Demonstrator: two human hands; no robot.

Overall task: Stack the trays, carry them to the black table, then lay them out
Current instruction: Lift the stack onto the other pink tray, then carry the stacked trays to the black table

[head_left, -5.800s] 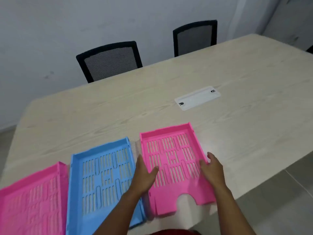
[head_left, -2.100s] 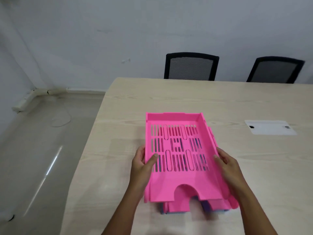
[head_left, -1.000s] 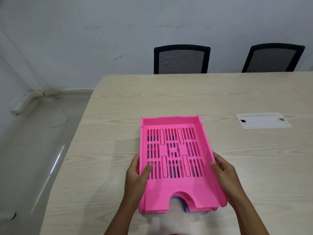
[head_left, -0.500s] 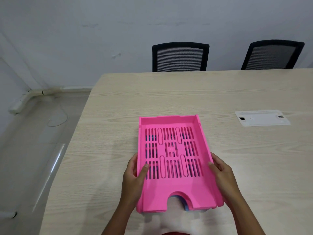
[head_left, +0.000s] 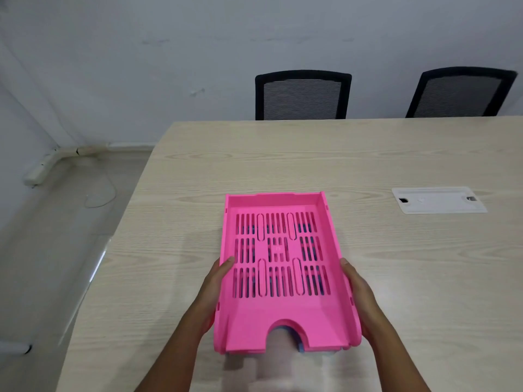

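Pink tray [head_left: 283,278] on top of the stack, low centre of frame, gripped on both sides.

Nothing sits in it; through its slots and under the front notch a blue tray [head_left: 300,347] peeks out, nested beneath. Left hand [head_left: 216,290] clasps the left wall, thumb over the rim; right hand [head_left: 358,295] wraps the right wall. The stack sits on the pale wooden tabletop [head_left: 396,278], a white cable hatch [head_left: 438,200] at right, two black chairs [head_left: 302,94] along the far edge.

The stack of trays [head_left: 278,267] sits on the counter [head_left: 396,278] near its front edge, the left hand [head_left: 215,290] at its left wall, the right hand [head_left: 360,295] at its right; a cable hatch [head_left: 438,200] lies far right, two chairs [head_left: 302,94] behind
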